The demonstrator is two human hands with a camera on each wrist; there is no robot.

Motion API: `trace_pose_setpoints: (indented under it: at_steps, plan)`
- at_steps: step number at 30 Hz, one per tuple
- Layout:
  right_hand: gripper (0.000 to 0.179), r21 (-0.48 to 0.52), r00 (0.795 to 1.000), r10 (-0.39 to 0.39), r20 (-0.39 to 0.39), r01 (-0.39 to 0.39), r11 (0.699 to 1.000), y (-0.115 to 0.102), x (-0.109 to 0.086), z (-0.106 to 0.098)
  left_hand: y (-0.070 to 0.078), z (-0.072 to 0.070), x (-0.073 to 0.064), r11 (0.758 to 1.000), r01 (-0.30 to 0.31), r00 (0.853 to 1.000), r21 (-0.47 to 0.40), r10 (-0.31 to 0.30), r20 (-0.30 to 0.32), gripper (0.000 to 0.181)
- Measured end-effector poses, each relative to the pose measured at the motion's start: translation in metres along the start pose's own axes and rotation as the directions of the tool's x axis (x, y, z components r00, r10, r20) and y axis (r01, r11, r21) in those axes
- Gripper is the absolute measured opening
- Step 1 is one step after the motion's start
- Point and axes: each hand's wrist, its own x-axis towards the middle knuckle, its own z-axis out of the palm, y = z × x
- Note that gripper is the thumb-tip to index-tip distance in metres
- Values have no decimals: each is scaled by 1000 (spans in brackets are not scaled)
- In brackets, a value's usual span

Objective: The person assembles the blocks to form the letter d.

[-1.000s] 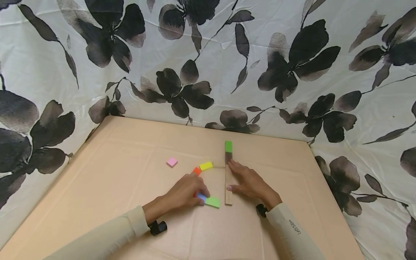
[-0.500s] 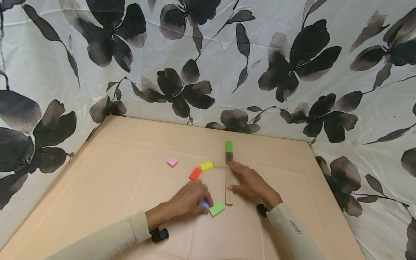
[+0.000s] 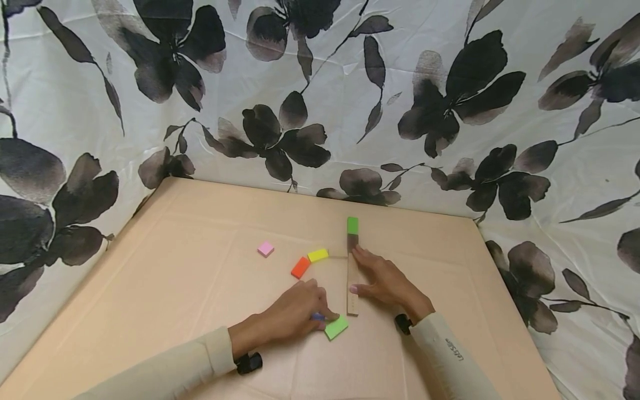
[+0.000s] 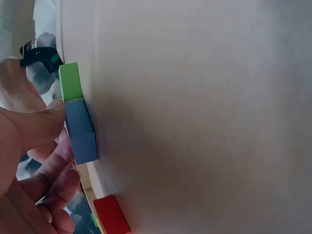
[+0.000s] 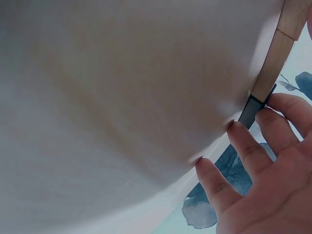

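Note:
Thumb and fingers of my left hand [image 3: 295, 311] pinch a blue block [image 4: 82, 131] at table level, mostly covered by the fingers in the head view. In that view the index fingertip reaches a light green block [image 3: 337, 329], whose end abuts the blue one in the left wrist view. My right hand [image 3: 387, 280] lies with its fingers extended against the right side of a straight row of blocks. The row has long plain wood pieces [image 3: 352, 304], then a dark brown piece [image 3: 352, 241] and a bright green one [image 3: 353, 225] at its far end.
An orange-red block [image 3: 300, 267] and a yellow block [image 3: 317, 255] lie beyond the left hand, left of the row. Farther left is a pink block [image 3: 266, 249]. The tan tabletop [image 3: 200, 250] ends against a floral cloth [image 3: 350, 83] at the back and sides.
My left hand has moved a little right and nearer with the blue block. The light green block has shifted the same way and turned, and the orange-red block is uncovered. My right hand stays put.

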Motion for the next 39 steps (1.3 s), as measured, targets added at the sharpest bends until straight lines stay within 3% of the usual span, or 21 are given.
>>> trace_pose_setpoints:
  at_steps: [6,9,17,21,27,32,39]
  plan:
    - [95,-8,1000,-8,-8,8,1000,1,0,0,9,-1,-4,1000,-12,999,-7,13,41,31]
    - [95,-15,1000,-13,-13,12,1000,1,0,0,7,-5,-5,1000,-11,999,-18,12,31,30]
    - [95,-23,1000,-14,-10,14,1000,-4,-1,0,-29,-34,-20,998,34,991,50,-27,-128,40]
    - [94,-39,1000,-10,-9,9,999,-4,-1,0,-42,-43,-29,996,77,991,42,-72,-115,43]
    - [95,-34,1000,-11,-9,11,999,-2,-2,-1,-49,-39,-31,995,89,992,51,-84,-98,37]
    - [95,-35,1000,-22,-15,21,999,-2,-2,0,-51,-35,-27,992,95,987,88,-82,-138,28]
    - [95,-19,1000,-10,-7,10,1000,-3,-2,-1,-52,-32,-25,979,157,966,128,-125,-225,26]
